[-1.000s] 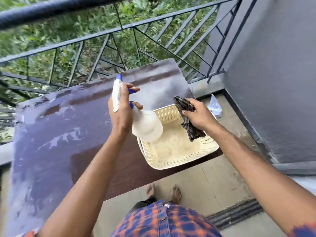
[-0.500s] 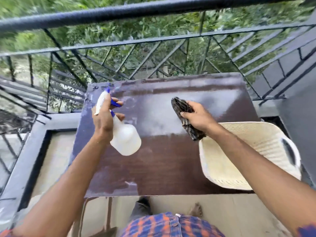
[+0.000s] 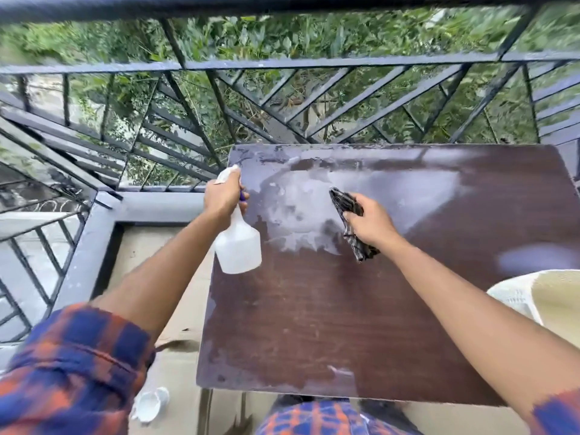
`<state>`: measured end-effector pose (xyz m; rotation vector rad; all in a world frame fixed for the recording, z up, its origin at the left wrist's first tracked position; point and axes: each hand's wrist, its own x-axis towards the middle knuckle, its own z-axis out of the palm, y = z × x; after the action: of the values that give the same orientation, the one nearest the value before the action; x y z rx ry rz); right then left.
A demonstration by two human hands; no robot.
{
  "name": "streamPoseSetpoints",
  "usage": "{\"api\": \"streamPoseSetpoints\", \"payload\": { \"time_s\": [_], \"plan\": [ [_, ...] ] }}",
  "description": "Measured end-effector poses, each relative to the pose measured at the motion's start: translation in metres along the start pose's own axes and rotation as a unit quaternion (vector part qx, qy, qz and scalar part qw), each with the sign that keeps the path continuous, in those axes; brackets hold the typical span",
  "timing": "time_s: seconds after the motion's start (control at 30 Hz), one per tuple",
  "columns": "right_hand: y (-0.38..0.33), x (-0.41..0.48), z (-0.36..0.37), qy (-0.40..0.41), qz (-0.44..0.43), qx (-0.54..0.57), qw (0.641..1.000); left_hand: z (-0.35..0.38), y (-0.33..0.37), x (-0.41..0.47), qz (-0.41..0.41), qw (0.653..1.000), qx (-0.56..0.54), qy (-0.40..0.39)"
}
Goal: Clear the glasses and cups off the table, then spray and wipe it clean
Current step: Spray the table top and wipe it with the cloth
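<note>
Half done, I judge: table (image 3: 314, 324) sprayed; left hand (image 3: 222, 196) grips spray bottle (image 3: 240, 246), right hand (image 3: 370, 222) grips cloth (image 3: 345, 199); wiping remains.

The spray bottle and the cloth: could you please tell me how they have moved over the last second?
Both moved left, away from the basket. The left hand carried the spray bottle to the table's left edge, and the right hand brought the cloth from above the basket to over the wet patch. Both grips are unchanged and nothing was let go. The basket stayed at the table's right side.
</note>
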<state>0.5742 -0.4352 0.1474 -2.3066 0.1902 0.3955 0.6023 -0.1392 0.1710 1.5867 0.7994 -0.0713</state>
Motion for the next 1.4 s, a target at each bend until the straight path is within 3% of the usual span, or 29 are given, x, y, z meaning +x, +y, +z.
{"api": "streamPoseSetpoints", "payload": {
  "time_s": [0.17,0.53,0.67,1.07,1.4],
  "plan": [
    [-0.011,0.015,0.004,0.009,0.006,0.003,1.0,-0.004,0.013,0.026,-0.007,0.998,0.067,0.014],
    [-0.005,0.022,0.001,0.002,-0.004,0.001,1.0,0.003,-0.008,0.043,-0.029,0.997,0.065,-0.007],
    [0.005,0.021,-0.008,0.001,0.0,0.009,1.0,0.028,-0.004,0.031,-0.038,0.996,0.041,-0.072],
    [0.05,0.008,-0.049,0.034,0.012,0.003,0.999,0.137,0.005,-0.025,-0.059,0.985,-0.001,-0.165],
    [0.078,-0.008,-0.067,0.061,0.037,0.023,0.997,0.187,-0.001,-0.057,-0.076,0.968,0.029,-0.239]
  ]
}}
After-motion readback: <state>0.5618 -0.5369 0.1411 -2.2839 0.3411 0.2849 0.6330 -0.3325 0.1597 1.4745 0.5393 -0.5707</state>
